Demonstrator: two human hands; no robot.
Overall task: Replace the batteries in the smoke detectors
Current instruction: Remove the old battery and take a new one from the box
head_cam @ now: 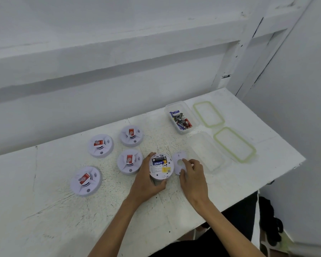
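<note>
**Back off, old cell showing**

My left hand [146,180] grips the detector [161,166], fingers curled round its far-left rim and thumb on the near edge. I hold it face down on the surface [63,210] so that it cannot slide or turn while I work on the back. The compartment faces up at me, and a battery [158,161] with a blue label lies in it, across the far half.

My right hand [193,177] pinches the cover [179,163], forefinger on its far rim and thumb on its near rim. The cover lies flat, just right of the detector and between my two hands. I judge that a good spot, close enough to snap back on without hunting for it.

Four detectors [129,161] sit face up to the left of my left hand, the nearest almost touching its knuckles. They look unopened, so I take most of the task to be ahead.

Beyond my right hand stands the battery box [181,117], open, with loose cells inside. An empty box [208,153] lies just right of that hand, likely meant for spent cells. Both lids [234,144] lie further right, out of the way.

Next, I think, comes freeing my right hand to pry the cell out.
</note>
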